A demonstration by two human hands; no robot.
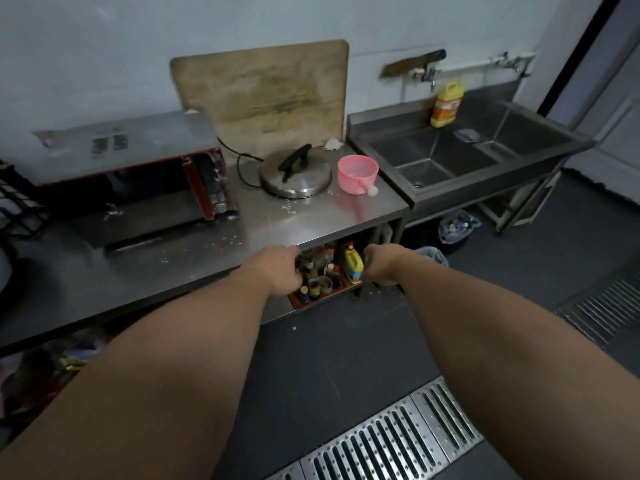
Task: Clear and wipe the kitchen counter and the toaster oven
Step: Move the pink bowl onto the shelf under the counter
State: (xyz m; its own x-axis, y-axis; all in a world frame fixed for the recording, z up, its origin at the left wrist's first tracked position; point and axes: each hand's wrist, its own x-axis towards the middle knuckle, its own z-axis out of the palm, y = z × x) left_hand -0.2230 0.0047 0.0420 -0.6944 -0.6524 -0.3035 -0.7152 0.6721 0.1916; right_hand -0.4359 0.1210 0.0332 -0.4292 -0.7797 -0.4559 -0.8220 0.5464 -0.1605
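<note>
your fingers on the left hand [280,270] are curled down around the near-left edge of a red tray [313,299], gripping it; those of your right hand [382,266] are folded around its right end, knuckles up, fingertips hidden under the hand. the tray is packed with small bottles [313,275] and a yellow bottle [353,266] standing upright at its right end, just beside your right hand. it sits at the front of the shelf under the counter [207,247], partly tucked beneath the counter's front edge.

up on the counter, the toaster oven [138,174] stands at the left, red-trimmed, its glass door hanging open toward you and its knobs down the right side. white crumbs are scattered across the steel in front of it and to its right. right of the toaster oven lies a metal pot lid [296,174] with a black handle, a black cord looping behind it. just beside the lid is a pink scoop [357,174], handle pointing toward you. a big worn cutting board [266,95] leans upright against the wall behind them, with a crumpled white rag [333,144] at its foot.

to the right, well apart from your hands, is a steel sink [381,116] with a yellow jug [447,103] on its back ledge under a tap [427,75]. floor drain grates [391,441] run along the dark floor below your arms.
</note>
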